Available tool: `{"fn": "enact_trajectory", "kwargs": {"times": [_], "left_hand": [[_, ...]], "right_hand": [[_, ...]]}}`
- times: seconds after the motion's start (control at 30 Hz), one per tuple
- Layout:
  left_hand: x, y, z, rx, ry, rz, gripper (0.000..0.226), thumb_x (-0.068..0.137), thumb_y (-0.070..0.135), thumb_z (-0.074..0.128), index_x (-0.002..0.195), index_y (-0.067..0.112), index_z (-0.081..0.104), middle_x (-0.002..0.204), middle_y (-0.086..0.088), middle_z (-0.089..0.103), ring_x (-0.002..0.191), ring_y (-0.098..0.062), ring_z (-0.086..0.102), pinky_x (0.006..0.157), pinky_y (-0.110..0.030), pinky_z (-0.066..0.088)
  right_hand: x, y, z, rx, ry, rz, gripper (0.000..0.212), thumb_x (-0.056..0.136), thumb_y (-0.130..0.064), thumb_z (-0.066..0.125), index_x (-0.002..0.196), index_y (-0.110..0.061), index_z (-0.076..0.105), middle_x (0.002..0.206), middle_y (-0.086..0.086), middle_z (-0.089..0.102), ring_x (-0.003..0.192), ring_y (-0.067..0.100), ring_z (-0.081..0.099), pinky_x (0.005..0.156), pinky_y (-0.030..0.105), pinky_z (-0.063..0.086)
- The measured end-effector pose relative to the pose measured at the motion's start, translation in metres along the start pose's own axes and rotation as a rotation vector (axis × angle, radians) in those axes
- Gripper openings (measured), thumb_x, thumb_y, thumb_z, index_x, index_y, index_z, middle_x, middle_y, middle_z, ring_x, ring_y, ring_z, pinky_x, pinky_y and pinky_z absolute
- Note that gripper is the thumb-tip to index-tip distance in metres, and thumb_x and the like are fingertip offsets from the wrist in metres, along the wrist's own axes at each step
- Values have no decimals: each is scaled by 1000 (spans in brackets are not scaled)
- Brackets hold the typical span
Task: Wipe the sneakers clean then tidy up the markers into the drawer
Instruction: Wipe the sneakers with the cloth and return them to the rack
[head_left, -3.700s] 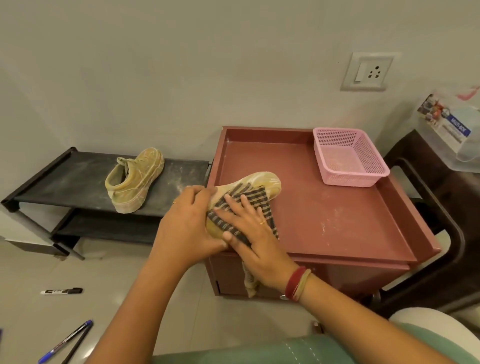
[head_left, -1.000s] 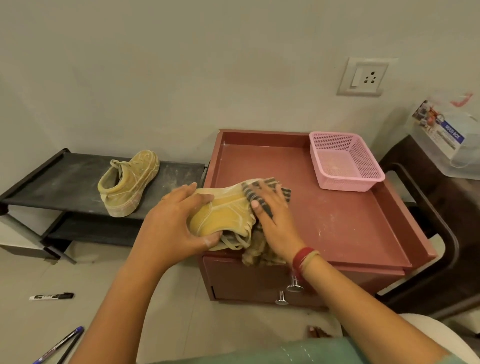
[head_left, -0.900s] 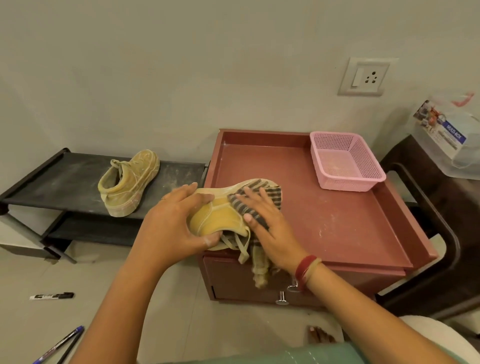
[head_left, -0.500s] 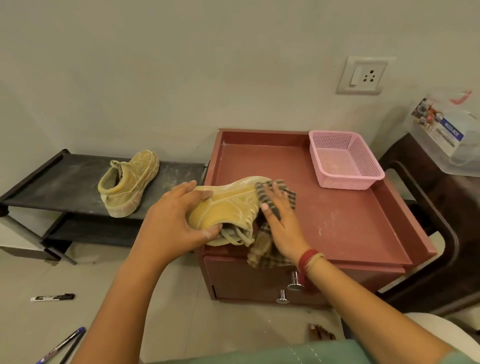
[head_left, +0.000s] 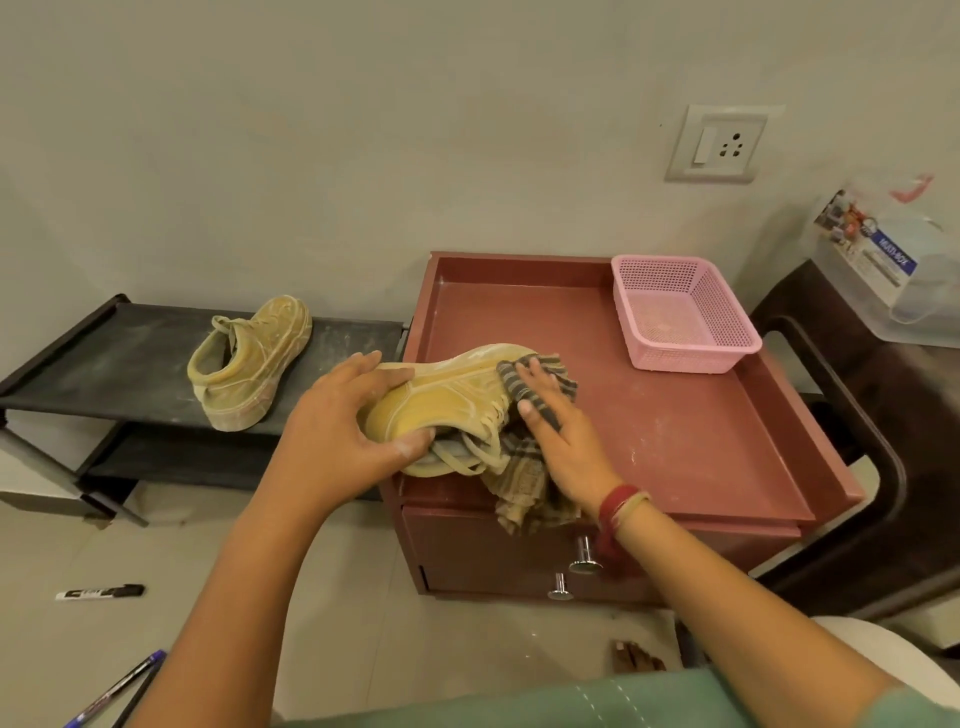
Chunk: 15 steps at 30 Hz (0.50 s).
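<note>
A dusty yellow sneaker (head_left: 447, 402) lies on its side at the front left corner of the red cabinet top (head_left: 675, 415). My left hand (head_left: 337, 441) grips its heel end. My right hand (head_left: 561, 441) presses a striped cloth (head_left: 524, 478) against the sneaker's laces and toe; the cloth hangs over the cabinet's front edge. A second yellow sneaker (head_left: 249, 358) stands on the black shoe rack (head_left: 104, 374) to the left. A black marker (head_left: 101, 592) and blue pens (head_left: 111, 691) lie on the floor at the lower left. The cabinet drawers (head_left: 493, 561) are shut, with two metal knobs showing.
A pink plastic basket (head_left: 680, 317) sits at the back right of the cabinet top. A dark chair (head_left: 883, 467) and a clear plastic box (head_left: 893, 260) stand to the right. A wall socket (head_left: 717, 143) is above the cabinet.
The sneaker has been turned from sole-up onto its side. My right hand has rubbed the cloth back and forth over the laces and toe; my left hand keeps its hold.
</note>
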<state>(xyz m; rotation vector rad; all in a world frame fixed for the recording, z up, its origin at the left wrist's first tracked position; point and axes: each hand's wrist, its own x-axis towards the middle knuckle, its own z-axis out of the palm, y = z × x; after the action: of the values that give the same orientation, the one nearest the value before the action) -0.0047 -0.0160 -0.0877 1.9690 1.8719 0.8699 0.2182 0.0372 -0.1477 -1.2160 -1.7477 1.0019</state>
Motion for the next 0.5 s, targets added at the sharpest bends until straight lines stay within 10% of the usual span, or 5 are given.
{"fn": "enact_trajectory", "kwargs": {"times": [0.17,0.37,0.5], "left_hand": [[1,-1,-1,-23,-25,5,81,53,66,54,127,33,57,147,-1,41,138,-14,30,106,-30,26],[2,3,0,-36,5,-30,83,51,71,56,125,35,58,145,0,43,137,-14,33,110,-38,30],[-1,2,-2,-23,-21,-16,85,51,72,55,127,33,57,146,1,42,137,-15,33,110,-41,31]], "right_hand": [[-39,-22,19,28,-270,-282,42,95,-39,41,136,-46,35,151,-22,23,144,3,5,116,22,11],[-17,-20,11,16,-148,-119,40,89,-51,38,129,-55,38,147,-30,22,144,4,1,118,40,9],[-30,-19,16,44,-278,-267,40,94,-40,42,132,-54,38,149,-24,28,143,0,7,117,26,12]]}}
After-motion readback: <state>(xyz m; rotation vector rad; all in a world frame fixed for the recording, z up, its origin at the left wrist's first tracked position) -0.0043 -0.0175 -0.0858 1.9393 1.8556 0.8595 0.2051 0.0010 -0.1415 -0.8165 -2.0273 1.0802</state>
